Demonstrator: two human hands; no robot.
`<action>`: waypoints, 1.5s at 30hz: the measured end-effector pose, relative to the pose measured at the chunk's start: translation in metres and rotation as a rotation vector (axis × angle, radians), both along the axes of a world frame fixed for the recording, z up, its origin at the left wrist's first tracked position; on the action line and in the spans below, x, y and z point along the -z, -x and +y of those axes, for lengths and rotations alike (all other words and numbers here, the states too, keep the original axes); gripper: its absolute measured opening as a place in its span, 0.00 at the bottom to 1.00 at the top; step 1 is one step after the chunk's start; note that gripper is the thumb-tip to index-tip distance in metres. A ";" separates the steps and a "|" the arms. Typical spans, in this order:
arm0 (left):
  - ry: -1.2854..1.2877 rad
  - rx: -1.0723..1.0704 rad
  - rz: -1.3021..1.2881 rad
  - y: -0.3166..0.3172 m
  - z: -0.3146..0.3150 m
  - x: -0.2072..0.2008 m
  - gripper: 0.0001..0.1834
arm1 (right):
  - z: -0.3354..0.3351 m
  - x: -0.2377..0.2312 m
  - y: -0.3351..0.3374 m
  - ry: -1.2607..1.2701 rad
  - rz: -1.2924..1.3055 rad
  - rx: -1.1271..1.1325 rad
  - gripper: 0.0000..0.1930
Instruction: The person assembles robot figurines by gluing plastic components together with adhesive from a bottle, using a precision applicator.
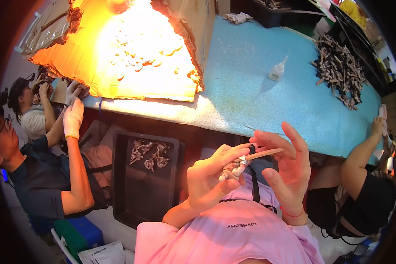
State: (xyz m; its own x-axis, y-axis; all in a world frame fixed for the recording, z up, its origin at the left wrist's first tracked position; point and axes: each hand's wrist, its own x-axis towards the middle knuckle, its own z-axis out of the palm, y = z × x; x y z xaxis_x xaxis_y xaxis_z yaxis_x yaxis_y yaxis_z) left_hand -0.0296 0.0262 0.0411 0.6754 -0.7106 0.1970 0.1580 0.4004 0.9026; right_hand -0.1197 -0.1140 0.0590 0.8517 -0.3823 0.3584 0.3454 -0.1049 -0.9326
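Observation:
Above my lap, my left hand point(207, 175) pinches a small figurine point(234, 169) between thumb and fingers. Brown and white parts show on it, with a dark bit at the top. A long, flat tan piece point(266, 154) tapering to a point sticks out from the figurine toward the right. Beside it my right hand point(292, 169) is raised with its fingers spread and curved. Its fingertips come close to the dark top and the tan piece; whether they touch, I cannot tell.
A black tray point(147, 189) left of my hands holds several brown pieces. On the blue table point(237, 101) stand a small white dropper bottle point(277, 71) and a dark and tan heap of parts point(339, 70). A brightly lit cardboard box point(176, 90) holds small pieces. People sit on both sides.

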 end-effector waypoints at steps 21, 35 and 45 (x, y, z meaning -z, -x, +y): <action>-0.260 -0.316 -0.784 -0.008 0.003 -0.008 0.27 | 0.012 -0.014 -0.014 -0.455 0.170 -0.224 0.40; -0.293 -0.395 -0.874 -0.002 0.003 -0.015 0.27 | 0.015 -0.009 -0.016 -0.373 0.042 -0.265 0.34; -0.285 -0.417 -0.911 0.001 0.001 -0.015 0.28 | 0.017 -0.001 -0.015 -0.332 -0.030 -0.226 0.33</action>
